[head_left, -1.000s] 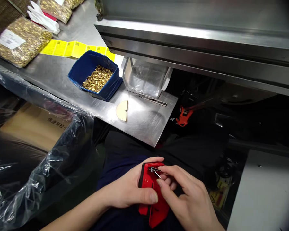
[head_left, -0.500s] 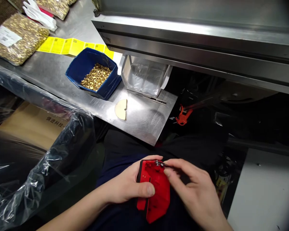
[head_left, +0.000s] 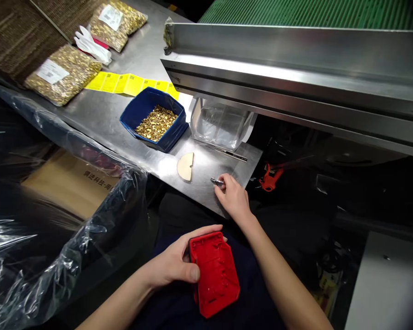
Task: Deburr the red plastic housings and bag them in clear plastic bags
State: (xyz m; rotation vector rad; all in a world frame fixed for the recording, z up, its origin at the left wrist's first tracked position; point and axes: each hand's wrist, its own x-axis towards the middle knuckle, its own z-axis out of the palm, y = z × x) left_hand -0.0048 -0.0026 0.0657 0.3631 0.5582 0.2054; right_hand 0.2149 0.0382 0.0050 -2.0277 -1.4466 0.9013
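Note:
My left hand (head_left: 175,261) is wrapped round the left side of a red plastic housing (head_left: 217,275), its hollow inside facing up, above my lap. Over the metal table's near corner, my right hand (head_left: 233,197) pinches a small dark metallic tool (head_left: 216,182) whose tip points left. Just left of that tool lies a cream half-round piece (head_left: 185,167) with a small notch. A blue bin (head_left: 172,137) holding small brass-coloured parts stands farther back, beside a clear-fronted bin (head_left: 215,123) with plastic bags inside.
A metal conveyor frame (head_left: 278,82) crosses the upper right. Bags of brass parts (head_left: 69,73), white gloves (head_left: 92,46) and yellow labels (head_left: 122,84) lie back left. A plastic-lined carton (head_left: 69,183) stands left. An orange-handled tool (head_left: 271,178) is beyond the table's right edge.
My right hand has moved from the housing up to the table corner with the small tool. The housing has turned slightly in my left hand. The camera view has shifted.

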